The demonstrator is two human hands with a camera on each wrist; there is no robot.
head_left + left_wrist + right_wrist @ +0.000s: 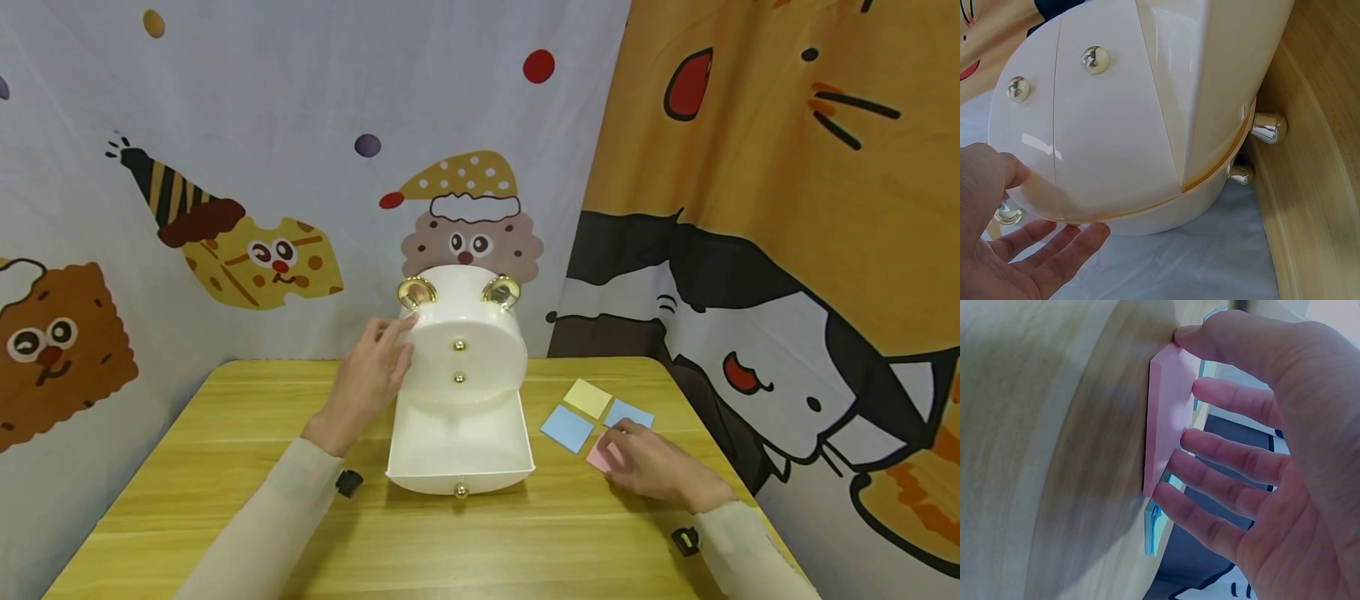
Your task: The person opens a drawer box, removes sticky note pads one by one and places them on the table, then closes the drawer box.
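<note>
A white drawer box [465,362] with gold ears stands mid-table. Its bottom drawer [461,433] is pulled out toward me and holds nothing visible. My left hand [367,375] rests at the box's upper left edge. In the left wrist view its thumb [1013,172] touches the front face and the other fingers lie along the side. At the right, my right hand [652,462] holds a pink sticky note pad [1169,406] by its edges, thumb at one corner and fingertips along another side. The pad is low over the tabletop, partly covered by the hand in the head view.
Beyond the pink pad lie a yellow pad [587,398] and two blue pads, one nearer the box [567,428] and one partly behind the right hand. The wooden table [285,417] ends at a cartoon-printed curtain [300,100] behind and to the right.
</note>
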